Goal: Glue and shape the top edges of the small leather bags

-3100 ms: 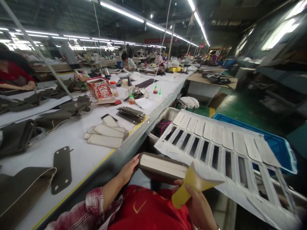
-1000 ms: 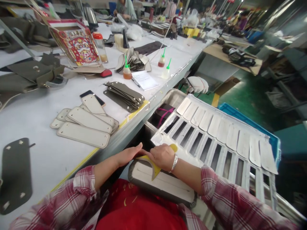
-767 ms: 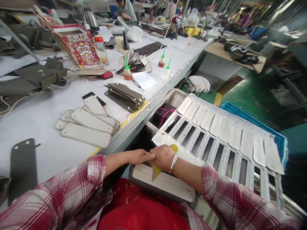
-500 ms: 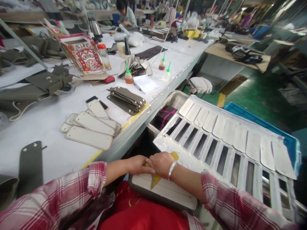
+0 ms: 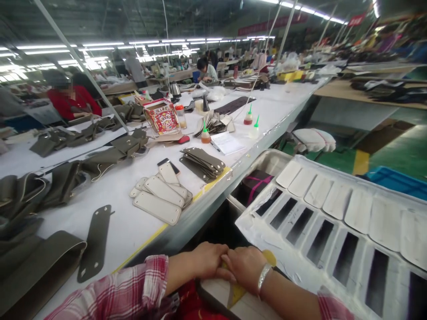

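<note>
My left hand (image 5: 211, 261) and my right hand (image 5: 245, 267) meet low in the view, fingers closed around a flat yellow tool (image 5: 236, 294). One rounded end of it sticks out beyond my right hand, and a pointed part shows below the fingers; its exact kind is unclear. Beneath my hands, on my lap, lies a pale panel with a dark edge (image 5: 216, 290), partly cut off by the frame. To the right is a white slotted frame (image 5: 283, 240) with a row of pale rounded strips (image 5: 358, 213) along its far side.
The long white table (image 5: 126, 235) on my left bears pale strips with metal studs (image 5: 156, 206), stacked dark strips (image 5: 203, 163), a phone (image 5: 171, 165), glue bottles (image 5: 206, 135) and a notebook (image 5: 228, 143). A blue crate (image 5: 396, 180) stands beyond the frame. Co-workers (image 5: 75, 100) sit farther off.
The camera has tilted up and turned left, bringing ceiling lights and more co-workers into view. Both hands keep the same hold on the yellow tool.
</note>
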The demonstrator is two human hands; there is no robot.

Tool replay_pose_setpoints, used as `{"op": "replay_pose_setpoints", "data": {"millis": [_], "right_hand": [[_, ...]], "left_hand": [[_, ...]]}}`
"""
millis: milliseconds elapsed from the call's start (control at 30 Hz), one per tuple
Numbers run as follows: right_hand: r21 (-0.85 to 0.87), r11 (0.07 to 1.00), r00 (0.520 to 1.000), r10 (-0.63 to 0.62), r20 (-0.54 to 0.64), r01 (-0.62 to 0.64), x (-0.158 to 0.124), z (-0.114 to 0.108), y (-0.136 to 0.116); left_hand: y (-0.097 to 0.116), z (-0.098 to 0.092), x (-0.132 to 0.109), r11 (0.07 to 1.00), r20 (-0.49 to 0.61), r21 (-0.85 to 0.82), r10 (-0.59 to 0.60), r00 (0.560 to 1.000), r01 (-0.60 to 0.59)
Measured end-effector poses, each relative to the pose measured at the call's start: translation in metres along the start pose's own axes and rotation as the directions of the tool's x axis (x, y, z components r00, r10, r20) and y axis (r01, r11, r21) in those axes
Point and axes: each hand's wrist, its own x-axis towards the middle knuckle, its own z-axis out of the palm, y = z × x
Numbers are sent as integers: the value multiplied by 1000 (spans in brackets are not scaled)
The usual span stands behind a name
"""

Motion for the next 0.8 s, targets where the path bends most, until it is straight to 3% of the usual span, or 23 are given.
{"op": "replay_pose_setpoints", "data": {"millis": [133, 233, 300, 367, 433, 500, 633, 800], "right_hand": [[24, 1000, 999, -7, 41, 6, -2, -3, 3], [41, 999, 998, -26, 64, 23, -3, -3, 5], [51, 998, 997, -36, 72, 32, -3, -2, 6], [51, 999, 997, -21, 71, 18, -2, -1, 6], [47, 999, 997, -23, 79, 20, -1, -1, 6], [38, 999, 996, -33, 85, 30, 0, -1, 7], [30, 995, 992, -97, 85, 94, 0, -2, 11], [73, 996, 992, 32, 122, -41, 1, 1, 14]], "left_hand": [[1, 4, 3, 999, -19, -51, -18, 1000, 17], [-5, 3, 3, 930, -3, -367, 14, 1000, -14], [-12, 4, -2, 734, 19, -679, 42, 999, -18], [-20, 9, -10, 412, 14, -911, 7, 1000, 10], [-25, 16, -19, 110, 17, -994, -93, 996, 27], [-25, 24, -27, -68, 42, -997, -175, 984, 30], [-19, 32, -33, -168, 47, -986, -244, 969, 6], [-19, 35, -34, -155, 28, -988, -252, 967, -12]]}}
